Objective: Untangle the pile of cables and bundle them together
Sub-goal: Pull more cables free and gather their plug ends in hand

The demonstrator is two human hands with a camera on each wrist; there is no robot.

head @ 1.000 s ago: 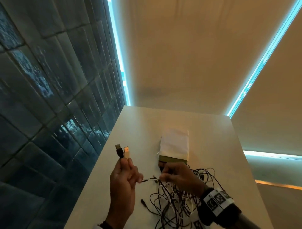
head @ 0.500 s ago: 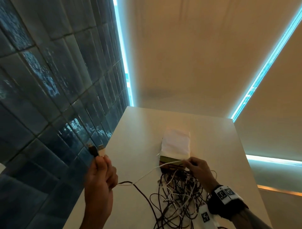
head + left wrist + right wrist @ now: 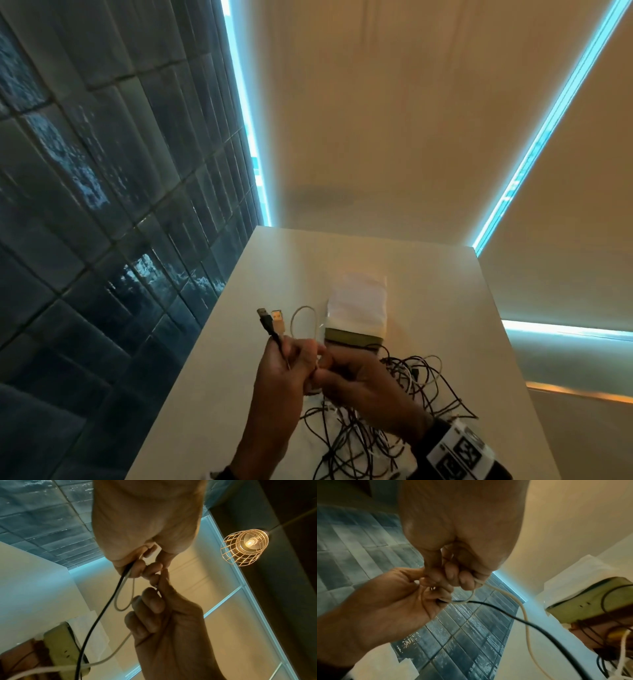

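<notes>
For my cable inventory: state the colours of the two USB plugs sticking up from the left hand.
One black plug, one white plug; clearest in the head view.

Left hand [image 3: 284, 373] back in over the table [image 3: 219, 342] from out by the tiled wall, black plug [image 3: 264, 317] and white plug [image 3: 278, 317] upright above its fist again. Right hand [image 3: 359, 380] has left the folded pouch [image 3: 356, 308] edge — now touching the left, fingertips meeting. The white cable [image 3: 303, 320], stretched taut between the hands half a second ago, now stands as a small loop above them (slack taken up).

Black cable [image 3: 96, 622], white cable [image 3: 524, 615], blue tiles [image 3: 102, 205]
</notes>
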